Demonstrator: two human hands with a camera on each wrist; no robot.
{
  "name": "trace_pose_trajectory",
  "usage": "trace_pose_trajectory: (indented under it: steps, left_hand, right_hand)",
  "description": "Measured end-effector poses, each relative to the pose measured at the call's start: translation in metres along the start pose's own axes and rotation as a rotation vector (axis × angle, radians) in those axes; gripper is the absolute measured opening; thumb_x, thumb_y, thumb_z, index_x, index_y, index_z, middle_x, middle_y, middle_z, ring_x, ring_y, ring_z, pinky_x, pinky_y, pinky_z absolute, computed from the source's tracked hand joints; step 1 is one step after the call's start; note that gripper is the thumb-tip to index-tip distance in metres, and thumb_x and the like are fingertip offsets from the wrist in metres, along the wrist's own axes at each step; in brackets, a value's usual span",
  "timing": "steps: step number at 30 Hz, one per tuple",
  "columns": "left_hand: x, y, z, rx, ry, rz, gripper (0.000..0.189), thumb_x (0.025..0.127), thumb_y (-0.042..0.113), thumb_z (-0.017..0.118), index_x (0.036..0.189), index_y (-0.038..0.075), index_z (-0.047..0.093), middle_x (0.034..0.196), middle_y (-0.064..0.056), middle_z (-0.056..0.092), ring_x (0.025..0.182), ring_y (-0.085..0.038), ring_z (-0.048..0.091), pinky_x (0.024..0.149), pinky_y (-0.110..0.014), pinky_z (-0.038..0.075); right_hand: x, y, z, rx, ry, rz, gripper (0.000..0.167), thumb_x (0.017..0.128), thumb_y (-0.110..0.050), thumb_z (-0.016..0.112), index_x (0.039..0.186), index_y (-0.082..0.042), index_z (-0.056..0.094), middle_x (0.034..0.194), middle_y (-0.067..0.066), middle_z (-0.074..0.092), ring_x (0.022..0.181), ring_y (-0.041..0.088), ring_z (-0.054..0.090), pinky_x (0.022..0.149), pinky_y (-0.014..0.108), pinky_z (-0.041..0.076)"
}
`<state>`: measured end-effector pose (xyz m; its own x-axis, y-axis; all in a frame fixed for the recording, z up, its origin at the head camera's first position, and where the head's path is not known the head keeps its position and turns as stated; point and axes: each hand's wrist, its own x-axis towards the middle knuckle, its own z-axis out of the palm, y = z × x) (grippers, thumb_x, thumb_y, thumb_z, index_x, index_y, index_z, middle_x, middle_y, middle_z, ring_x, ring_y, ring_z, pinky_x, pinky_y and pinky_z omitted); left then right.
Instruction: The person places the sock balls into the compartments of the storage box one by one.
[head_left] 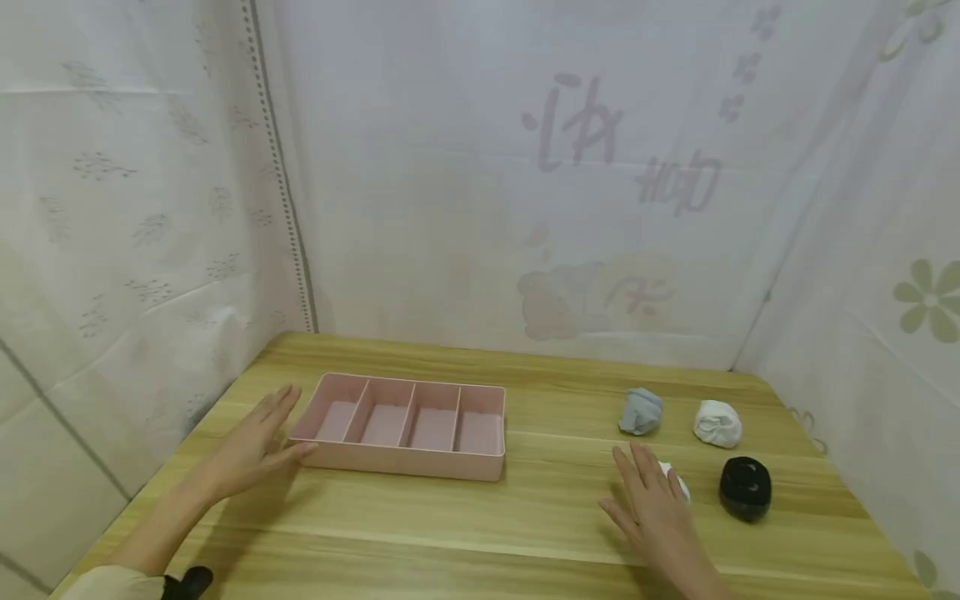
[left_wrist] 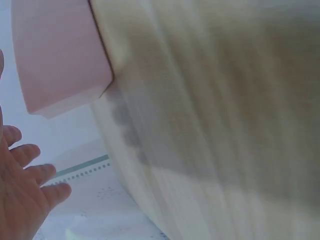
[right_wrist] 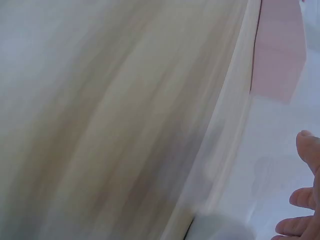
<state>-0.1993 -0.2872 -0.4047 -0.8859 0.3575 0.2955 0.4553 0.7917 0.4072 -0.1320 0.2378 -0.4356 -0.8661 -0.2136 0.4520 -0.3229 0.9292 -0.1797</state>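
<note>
A pink box (head_left: 405,461) with several compartments in a row stands left of the table's middle. Close to its left end is my left hand (head_left: 251,454), fingers extended, thumb by the front left corner; whether it touches the box I cannot tell. My right hand (head_left: 654,508) hovers over the table at the right with fingers spread, holding nothing. Partly hidden behind it lies a white bundle (head_left: 681,485). Beyond are a grey folded cloth bundle (head_left: 641,412) and another white bundle (head_left: 717,423). To the hand's right sits a glossy black rounded object (head_left: 746,488).
The wooden table (head_left: 420,525) reaches back to a pale printed curtain (head_left: 450,183), with more curtain hanging at both sides. A black band (head_left: 187,583) is on the left wrist, beside a light sleeve (head_left: 108,583).
</note>
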Motion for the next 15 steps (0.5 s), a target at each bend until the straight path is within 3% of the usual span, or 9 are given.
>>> trace_pose_trajectory:
  steps: [9,12,15]
  left_hand:
    - [0.023,-0.004,-0.006,-0.163,-0.065,-0.037,0.094,0.085,0.030,0.069,0.148,-0.006,0.010,0.148,-0.036,0.017,0.132,-0.055,0.019,0.099,-0.067,0.021]
    - [0.030,-0.005,-0.006,-0.184,-0.082,-0.053,0.095,0.085,0.030,0.069,0.148,-0.007,0.009,0.148,-0.036,0.017,0.131,-0.056,0.020,0.098,-0.067,0.023]
    - [0.036,-0.005,-0.006,-0.193,-0.100,-0.050,0.095,0.085,0.030,0.069,0.147,-0.008,0.010,0.148,-0.036,0.016,0.130,-0.057,0.020,0.097,-0.067,0.024]
  right_hand:
    - [-0.010,0.041,-0.003,-0.053,0.126,-0.036,0.072,0.065,-0.017,0.084,0.126,0.006,0.052,0.124,0.035,0.050,0.110,0.048,0.049,0.083,0.059,0.042]
    - [-0.012,0.047,-0.003,-0.068,0.117,-0.016,0.073,0.064,-0.019,0.085,0.124,0.006,0.052,0.121,0.036,0.052,0.107,0.049,0.051,0.080,0.059,0.044]
    - [-0.013,0.049,-0.004,-0.060,0.054,0.039,0.074,0.067,-0.021,0.084,0.127,0.004,0.050,0.123,0.036,0.050,0.108,0.050,0.050,0.081,0.060,0.043]
